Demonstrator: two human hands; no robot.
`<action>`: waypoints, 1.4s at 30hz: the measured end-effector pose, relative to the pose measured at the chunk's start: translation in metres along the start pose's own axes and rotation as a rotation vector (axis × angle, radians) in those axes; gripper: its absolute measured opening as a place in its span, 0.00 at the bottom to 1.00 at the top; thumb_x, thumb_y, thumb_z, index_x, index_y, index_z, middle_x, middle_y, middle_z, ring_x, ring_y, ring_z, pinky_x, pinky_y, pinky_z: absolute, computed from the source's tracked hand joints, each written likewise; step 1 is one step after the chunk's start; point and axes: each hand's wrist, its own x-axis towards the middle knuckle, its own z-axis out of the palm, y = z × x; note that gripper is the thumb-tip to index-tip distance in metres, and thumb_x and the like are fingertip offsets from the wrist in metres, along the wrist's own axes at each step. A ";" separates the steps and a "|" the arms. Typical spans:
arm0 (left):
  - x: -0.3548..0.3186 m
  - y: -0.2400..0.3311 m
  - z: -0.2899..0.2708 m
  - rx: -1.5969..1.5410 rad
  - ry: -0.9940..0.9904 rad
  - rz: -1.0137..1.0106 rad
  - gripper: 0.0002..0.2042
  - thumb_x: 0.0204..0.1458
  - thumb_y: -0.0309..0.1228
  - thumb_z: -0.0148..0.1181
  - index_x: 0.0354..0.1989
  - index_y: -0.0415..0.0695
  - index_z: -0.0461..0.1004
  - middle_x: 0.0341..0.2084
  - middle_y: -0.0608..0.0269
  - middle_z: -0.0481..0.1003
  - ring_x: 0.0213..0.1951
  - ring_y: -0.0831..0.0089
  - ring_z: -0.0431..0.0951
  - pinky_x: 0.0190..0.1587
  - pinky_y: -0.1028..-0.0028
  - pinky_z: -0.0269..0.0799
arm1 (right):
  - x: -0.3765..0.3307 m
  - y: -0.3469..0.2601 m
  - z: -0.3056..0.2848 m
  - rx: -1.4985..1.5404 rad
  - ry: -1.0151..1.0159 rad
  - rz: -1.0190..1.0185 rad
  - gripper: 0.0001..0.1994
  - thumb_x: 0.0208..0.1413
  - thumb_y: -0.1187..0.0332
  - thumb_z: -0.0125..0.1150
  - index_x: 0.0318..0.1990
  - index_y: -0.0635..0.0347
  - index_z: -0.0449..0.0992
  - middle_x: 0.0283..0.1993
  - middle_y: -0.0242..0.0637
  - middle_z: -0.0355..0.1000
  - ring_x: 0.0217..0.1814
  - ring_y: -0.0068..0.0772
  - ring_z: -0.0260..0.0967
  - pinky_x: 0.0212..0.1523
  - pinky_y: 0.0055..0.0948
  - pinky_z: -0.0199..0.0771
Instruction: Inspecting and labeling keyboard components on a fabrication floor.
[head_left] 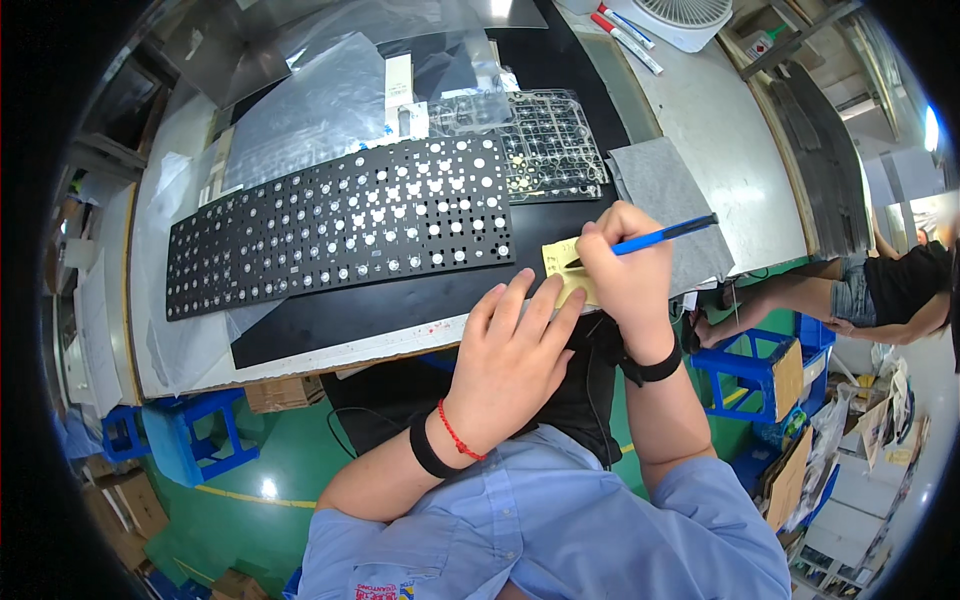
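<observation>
My right hand (635, 265) is closed round a blue pen (660, 236), its tip down on a small yellow sticky note (556, 258) with some marks on it. My left hand (512, 350) lies flat, fingers spread, the fingertips reaching the note's lower left edge. To the left, a long black keyboard plate (340, 222) with rows of round white spots and holes rests on a black mat (400, 312). Behind its right end is a keyboard circuit sheet (550, 145), partly under clear film. A folded grey cloth (672, 205) lies to the right of the writing hand.
Clear plastic sheets (310, 105) cover the back left of the table. Red and blue markers (628, 42) lie near a white fan (685, 18) at the back. Blue stools (205, 437) stand on the green floor, and another person (890, 290) is at the far right.
</observation>
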 end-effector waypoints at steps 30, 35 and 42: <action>-0.001 -0.001 0.003 0.008 0.024 0.017 0.29 0.40 0.36 0.71 0.56 0.49 0.73 0.56 0.61 0.69 0.60 0.57 0.66 0.60 0.57 0.62 | -0.004 -0.007 0.004 -0.077 -0.058 0.007 0.16 0.45 0.76 0.65 0.17 0.60 0.61 0.14 0.30 0.60 0.17 0.16 0.53 0.18 0.26 0.53; -0.002 -0.001 0.003 0.006 0.017 0.017 0.29 0.41 0.36 0.70 0.56 0.49 0.73 0.56 0.61 0.69 0.60 0.57 0.65 0.60 0.57 0.62 | -0.004 -0.006 0.005 -0.058 -0.050 0.014 0.16 0.45 0.76 0.65 0.16 0.60 0.61 0.14 0.29 0.60 0.17 0.16 0.53 0.17 0.26 0.53; -0.001 -0.002 0.002 0.009 0.012 0.020 0.29 0.41 0.36 0.70 0.56 0.48 0.73 0.56 0.61 0.69 0.60 0.57 0.65 0.60 0.57 0.62 | -0.004 -0.006 0.005 -0.046 -0.054 0.027 0.17 0.44 0.77 0.65 0.16 0.60 0.60 0.14 0.29 0.60 0.17 0.15 0.53 0.17 0.25 0.52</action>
